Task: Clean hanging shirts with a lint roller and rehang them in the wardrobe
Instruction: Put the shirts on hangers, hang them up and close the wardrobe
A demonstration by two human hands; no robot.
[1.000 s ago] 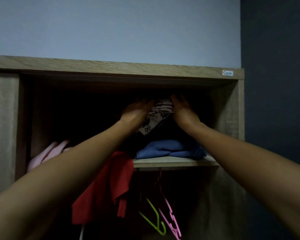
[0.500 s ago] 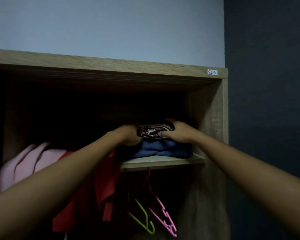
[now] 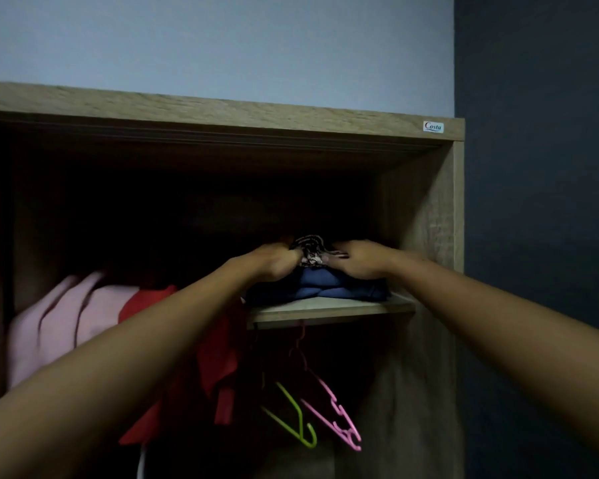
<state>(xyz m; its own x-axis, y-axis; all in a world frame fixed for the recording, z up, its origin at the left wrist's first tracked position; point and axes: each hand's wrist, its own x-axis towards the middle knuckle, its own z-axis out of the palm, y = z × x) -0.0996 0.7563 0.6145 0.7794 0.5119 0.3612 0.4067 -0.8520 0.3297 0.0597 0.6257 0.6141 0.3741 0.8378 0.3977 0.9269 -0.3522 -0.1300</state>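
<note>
A folded dark patterned garment (image 3: 310,252) lies on top of a folded blue garment (image 3: 320,292) on the wardrobe shelf (image 3: 329,311). My left hand (image 3: 274,262) grips the patterned garment's left end, fingers curled into it. On its right end my right hand (image 3: 358,259) presses down with its fingers partly curled over the cloth. A red shirt (image 3: 222,357) and a pink shirt (image 3: 66,323) hang in the left part of the wardrobe, partly hidden by my left arm. No lint roller is in view.
A green hanger (image 3: 296,421) and a pink hanger (image 3: 336,418) hang empty under the shelf. The wardrobe's right side panel (image 3: 426,236) stands close to my right hand. A dark blue wall (image 3: 540,202) lies to the right.
Both hands came down with the patterned garment from near the wardrobe's top onto the blue garment on the shelf. The garment now lies flatter between them.
</note>
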